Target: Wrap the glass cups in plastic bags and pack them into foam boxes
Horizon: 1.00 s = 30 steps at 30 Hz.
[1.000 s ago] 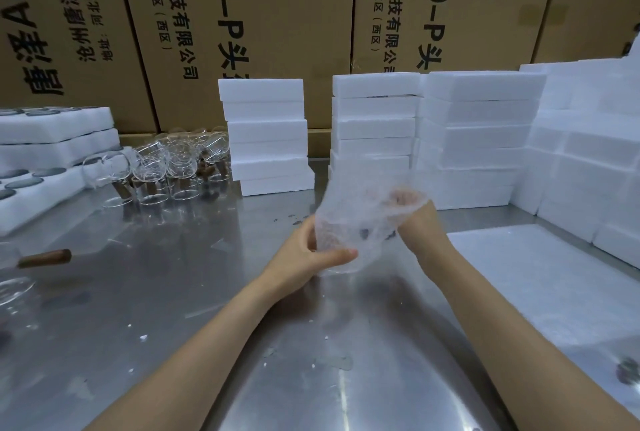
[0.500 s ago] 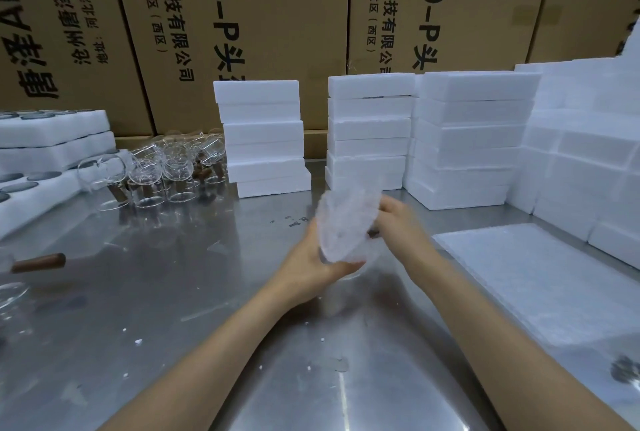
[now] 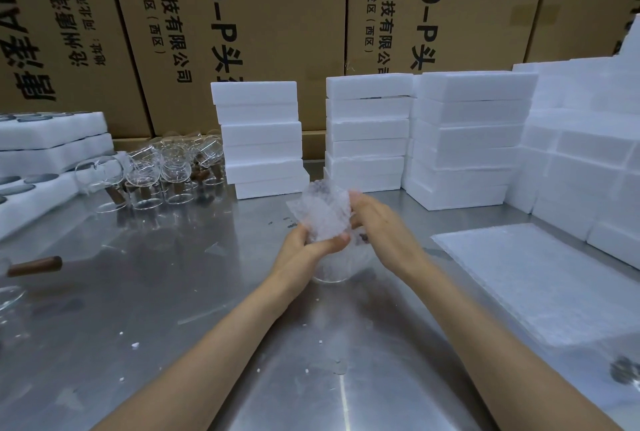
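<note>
Right, metal table (image 3: 194, 292) nearest the camera, flecked with white crumbs; both forearms reach in over it; left hand (image 3: 304, 250) has fingers and thumb curled round the lower part of a bubble-wrap plastic bag (image 3: 323, 214), right hand (image 3: 377, 222) pinches the bag's right side, fingertips hidden behind it; a glass cup (image 3: 334, 268) sits partly inside the bag at table centre, its base on the surface; flat pile of plastic bags (image 3: 540, 278) lies to the right, well apart from the hands; a wooden handle (image 3: 34, 266) pokes in at the left edge; farther back-left a cluster of glass cups (image 3: 166, 171), too overlapped to count; behind the bag, three stacks of foam boxes (image 3: 259, 139), six high each; more foam far right and left; cardboard cartons (image 3: 242, 15) close off the back.
</note>
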### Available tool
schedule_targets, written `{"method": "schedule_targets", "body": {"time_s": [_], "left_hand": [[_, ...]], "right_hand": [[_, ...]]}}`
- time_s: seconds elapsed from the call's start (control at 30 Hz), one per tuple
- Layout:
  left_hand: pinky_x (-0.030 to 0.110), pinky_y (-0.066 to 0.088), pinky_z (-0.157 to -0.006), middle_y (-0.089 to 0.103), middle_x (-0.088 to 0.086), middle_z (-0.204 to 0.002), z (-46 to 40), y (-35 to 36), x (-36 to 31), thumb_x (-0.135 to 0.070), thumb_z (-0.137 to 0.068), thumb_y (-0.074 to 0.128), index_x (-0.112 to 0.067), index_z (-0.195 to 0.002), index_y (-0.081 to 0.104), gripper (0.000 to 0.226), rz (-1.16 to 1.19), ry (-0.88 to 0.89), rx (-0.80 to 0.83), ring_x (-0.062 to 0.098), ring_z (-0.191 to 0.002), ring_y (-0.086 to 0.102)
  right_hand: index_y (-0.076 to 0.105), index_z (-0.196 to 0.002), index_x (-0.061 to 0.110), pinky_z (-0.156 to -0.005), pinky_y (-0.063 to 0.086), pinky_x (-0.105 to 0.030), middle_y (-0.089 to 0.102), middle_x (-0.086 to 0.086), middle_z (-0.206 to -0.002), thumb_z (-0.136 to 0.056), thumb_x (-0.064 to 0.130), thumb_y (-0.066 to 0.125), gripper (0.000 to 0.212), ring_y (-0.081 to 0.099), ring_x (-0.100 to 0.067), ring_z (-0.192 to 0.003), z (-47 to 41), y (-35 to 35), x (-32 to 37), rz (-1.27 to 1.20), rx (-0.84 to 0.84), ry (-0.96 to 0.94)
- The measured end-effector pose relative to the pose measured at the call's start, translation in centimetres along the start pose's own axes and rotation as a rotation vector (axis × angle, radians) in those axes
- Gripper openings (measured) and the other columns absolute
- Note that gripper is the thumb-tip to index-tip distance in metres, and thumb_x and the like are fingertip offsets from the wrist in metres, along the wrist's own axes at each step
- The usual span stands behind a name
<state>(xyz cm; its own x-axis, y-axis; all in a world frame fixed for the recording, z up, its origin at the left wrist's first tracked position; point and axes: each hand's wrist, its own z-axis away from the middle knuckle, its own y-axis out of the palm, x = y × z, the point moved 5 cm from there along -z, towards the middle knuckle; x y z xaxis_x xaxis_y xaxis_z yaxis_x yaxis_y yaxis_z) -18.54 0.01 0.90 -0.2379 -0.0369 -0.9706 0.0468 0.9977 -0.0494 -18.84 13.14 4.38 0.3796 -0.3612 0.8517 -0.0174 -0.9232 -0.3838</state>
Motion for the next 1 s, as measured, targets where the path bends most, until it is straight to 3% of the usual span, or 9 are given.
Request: {"method": "schedule_targets", "body": {"time_s": [0.1,0.2,0.33,0.47,0.53,0.63,0.73,0.87,1.0], "left_hand": [[0.026,0.051,-0.089,0.074,0.002,-0.104,-0.2,-0.4,0.2,-0.011,-0.076,0.073,-0.011,-0.11,0.068,0.035,0.039,-0.009,-0.035,0.015,-0.099,0.068],[0.009,0.048,-0.066,0.075,-0.008,-0.085,-0.6,-0.5,0.3,-0.004,-0.079,0.069,-0.019,-0.095,0.071,0.022,-0.001,0.026,-0.028,0.002,-0.081,0.069],[0.001,0.042,-0.065,0.072,-0.022,-0.079,-0.7,-0.2,0.0,0.005,-0.082,0.059,-0.029,-0.085,0.071,0.036,-0.035,0.071,-0.021,-0.012,-0.079,0.064],[0.016,0.046,-0.075,0.066,0.006,-0.107,-0.4,0.0,-0.1,0.001,-0.085,0.054,-0.007,-0.113,0.059,0.029,0.075,0.034,-0.045,0.017,-0.099,0.061],[0.014,0.044,-0.07,0.059,0.005,-0.1,0.0,-0.5,-0.7,-0.013,-0.075,0.055,-0.01,-0.105,0.057,0.03,0.061,0.101,-0.123,0.016,-0.09,0.056],[0.02,0.044,-0.074,0.06,-0.002,-0.086,1.1,-1.3,-2.9,-0.029,-0.071,0.052,-0.019,-0.082,0.06,0.016,-0.183,0.39,-0.209,0.013,-0.083,0.055],[0.03,0.047,-0.069,0.064,-0.006,-0.073,2.0,-1.0,-3.9,-0.039,-0.078,0.045,-0.018,-0.07,0.063,0.029,-0.526,0.575,-0.176,0.012,-0.073,0.059],[0.035,0.045,-0.085,0.063,0.001,-0.065,1.9,-0.6,-3.5,-0.045,-0.08,0.039,-0.009,-0.065,0.065,0.046,-0.878,0.589,-0.117,0.024,-0.067,0.056],[0.031,0.025,-0.107,0.062,0.001,-0.061,1.5,0.0,-3.3,-0.054,-0.078,0.035,-0.011,-0.06,0.065,0.056,-1.107,0.604,-0.069,0.021,-0.078,0.053]], "right_hand": [[0.056,-0.096,0.031,-0.061,0.044,-0.008,0.064,0.012,-0.081,-0.082,0.064,0.042,0.038,0.061,0.0,-0.076,0.1,-0.6,0.8,-0.134,-0.063,-0.066],[0.052,-0.119,0.037,-0.062,0.046,-0.009,0.059,0.008,-0.107,-0.084,0.039,0.065,0.038,0.06,-0.007,-0.095,0.0,-0.4,1.3,-0.137,-0.001,-0.115],[0.071,-0.098,0.015,-0.073,0.043,-0.006,0.07,-0.001,-0.093,-0.084,0.014,0.068,0.014,0.061,-0.002,-0.084,0.2,0.6,1.3,-0.057,0.084,-0.147],[0.073,-0.096,0.013,-0.078,0.036,-0.015,0.065,0.002,-0.093,-0.088,0.019,0.064,0.013,0.054,-0.009,-0.097,-0.3,0.5,0.2,0.177,0.005,-0.139],[0.072,-0.1,0.014,-0.082,0.027,-0.016,0.052,0.008,-0.096,-0.09,0.027,0.061,0.02,0.039,-0.008,-0.103,-0.6,0.7,-0.5,0.332,-0.024,-0.136],[0.072,-0.1,0.016,-0.086,0.028,-0.021,0.042,0.01,-0.096,-0.092,0.038,0.054,0.029,0.029,-0.007,-0.102,-0.9,1.2,-1.1,0.448,-0.03,-0.112],[0.072,-0.095,0.02,-0.087,0.032,-0.026,0.042,0.01,-0.098,-0.094,0.045,0.046,0.036,0.03,-0.008,-0.104,-0.8,1.7,-1.2,0.535,-0.019,-0.122],[0.071,-0.098,0.025,-0.097,0.033,-0.031,0.05,0.013,-0.098,-0.097,0.035,0.037,0.035,0.035,-0.01,-0.105,-0.5,1.3,-0.7,0.403,0.009,-0.106],[0.074,-0.084,0.03,-0.09,0.034,-0.024,0.061,0.026,-0.078,-0.083,0.033,0.024,0.05,0.044,0.005,-0.091,0.2,-0.2,0.8,0.226,-0.108,-0.171]]}}
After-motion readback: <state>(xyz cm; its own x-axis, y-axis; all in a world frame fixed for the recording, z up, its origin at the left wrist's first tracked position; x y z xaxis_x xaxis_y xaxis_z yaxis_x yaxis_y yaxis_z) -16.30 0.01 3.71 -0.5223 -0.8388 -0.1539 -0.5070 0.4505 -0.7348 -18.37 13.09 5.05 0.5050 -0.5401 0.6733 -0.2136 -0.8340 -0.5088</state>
